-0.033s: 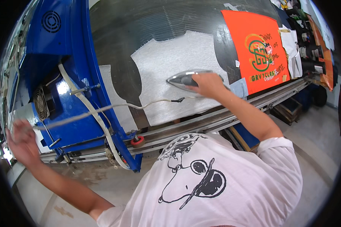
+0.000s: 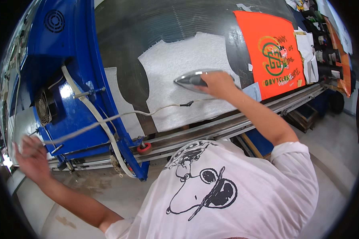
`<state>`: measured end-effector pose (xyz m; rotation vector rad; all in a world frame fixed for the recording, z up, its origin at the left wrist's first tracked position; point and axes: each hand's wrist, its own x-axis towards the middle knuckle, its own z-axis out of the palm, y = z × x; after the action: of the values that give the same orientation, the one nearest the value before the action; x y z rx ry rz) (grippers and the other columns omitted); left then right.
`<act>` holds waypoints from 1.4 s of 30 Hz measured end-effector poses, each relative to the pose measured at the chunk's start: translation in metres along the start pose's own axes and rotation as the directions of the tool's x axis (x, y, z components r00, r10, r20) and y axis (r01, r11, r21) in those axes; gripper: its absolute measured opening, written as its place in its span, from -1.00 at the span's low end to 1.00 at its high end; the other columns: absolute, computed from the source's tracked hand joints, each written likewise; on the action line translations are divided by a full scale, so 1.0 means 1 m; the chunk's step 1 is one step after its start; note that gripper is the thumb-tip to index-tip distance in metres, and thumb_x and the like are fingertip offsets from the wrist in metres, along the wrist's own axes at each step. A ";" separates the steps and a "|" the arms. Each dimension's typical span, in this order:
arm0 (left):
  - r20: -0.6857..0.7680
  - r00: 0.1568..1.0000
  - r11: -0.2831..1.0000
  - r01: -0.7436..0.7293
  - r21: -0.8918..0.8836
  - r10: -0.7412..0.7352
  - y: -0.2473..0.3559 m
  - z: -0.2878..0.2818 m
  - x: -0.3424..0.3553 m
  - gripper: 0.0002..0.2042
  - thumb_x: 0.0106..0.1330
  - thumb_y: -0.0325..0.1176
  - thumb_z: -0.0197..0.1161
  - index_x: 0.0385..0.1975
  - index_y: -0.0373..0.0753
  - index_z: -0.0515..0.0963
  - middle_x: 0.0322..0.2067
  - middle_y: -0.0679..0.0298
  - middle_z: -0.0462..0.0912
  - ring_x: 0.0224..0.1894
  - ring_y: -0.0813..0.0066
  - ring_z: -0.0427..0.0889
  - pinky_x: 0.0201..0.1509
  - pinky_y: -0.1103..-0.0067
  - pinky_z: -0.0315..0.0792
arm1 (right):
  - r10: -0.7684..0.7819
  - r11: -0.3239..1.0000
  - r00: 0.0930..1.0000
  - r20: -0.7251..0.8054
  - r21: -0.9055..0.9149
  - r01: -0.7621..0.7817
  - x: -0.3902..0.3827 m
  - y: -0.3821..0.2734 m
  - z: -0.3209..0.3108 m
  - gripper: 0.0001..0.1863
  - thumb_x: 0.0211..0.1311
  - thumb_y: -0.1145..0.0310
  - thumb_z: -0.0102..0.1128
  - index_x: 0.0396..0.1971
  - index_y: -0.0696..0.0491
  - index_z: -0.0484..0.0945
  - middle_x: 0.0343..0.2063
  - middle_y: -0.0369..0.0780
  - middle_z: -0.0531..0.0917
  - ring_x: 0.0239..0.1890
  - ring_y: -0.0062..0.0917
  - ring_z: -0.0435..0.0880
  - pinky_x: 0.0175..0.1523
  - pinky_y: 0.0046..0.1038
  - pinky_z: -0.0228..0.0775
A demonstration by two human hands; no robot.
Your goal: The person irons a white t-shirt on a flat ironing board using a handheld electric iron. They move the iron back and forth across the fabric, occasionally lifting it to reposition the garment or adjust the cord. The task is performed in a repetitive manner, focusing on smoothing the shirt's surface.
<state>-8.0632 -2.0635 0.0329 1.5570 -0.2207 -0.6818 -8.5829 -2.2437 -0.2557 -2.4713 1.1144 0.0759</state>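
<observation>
My right hand (image 2: 220, 84) grips the handle of a silver and dark grey iron (image 2: 188, 81). The iron rests on a light grey cut fabric piece (image 2: 177, 53), its tip pointing left. From the iron a pale cord (image 2: 147, 113) runs leftward over the blue machine to my left hand (image 2: 32, 157). That hand, smeared by motion, is raised at the far left with the cord running up to its fingers. A second grey fabric piece (image 2: 125, 113) lies left of the first, partly under the blue frame.
The dark tabletop (image 2: 119, 24) carries an orange printed sheet (image 2: 251, 40) and white paper (image 2: 306, 51) at right. A blue machine (image 2: 81, 47) with a ribbed hose (image 2: 93, 109) stands at left. Metal rails (image 2: 179, 137) run along the near edge, beside a red roller (image 2: 144, 148).
My left hand has moved down and slightly right, and the cord's left end has dropped with it. The iron has barely shifted; its front has tilted or turned slightly.
</observation>
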 end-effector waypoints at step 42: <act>0.453 0.803 0.681 0.083 -0.728 0.388 -0.243 -0.148 -0.168 -0.22 0.41 -0.03 0.07 0.48 -0.20 -0.15 0.25 -0.18 0.34 0.24 -0.02 0.44 0.32 -0.11 0.24 | -0.309 0.950 0.940 0.144 0.001 0.312 0.126 -0.191 0.088 -0.43 0.18 -0.21 0.20 -0.33 0.10 0.66 -0.34 -0.05 0.71 -0.23 -0.13 0.70 -0.13 -0.17 0.52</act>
<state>-8.1813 -1.8206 -0.1569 0.5088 -0.4771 -0.9491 -8.3484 -2.1851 -0.2950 -2.5833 0.6576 0.1689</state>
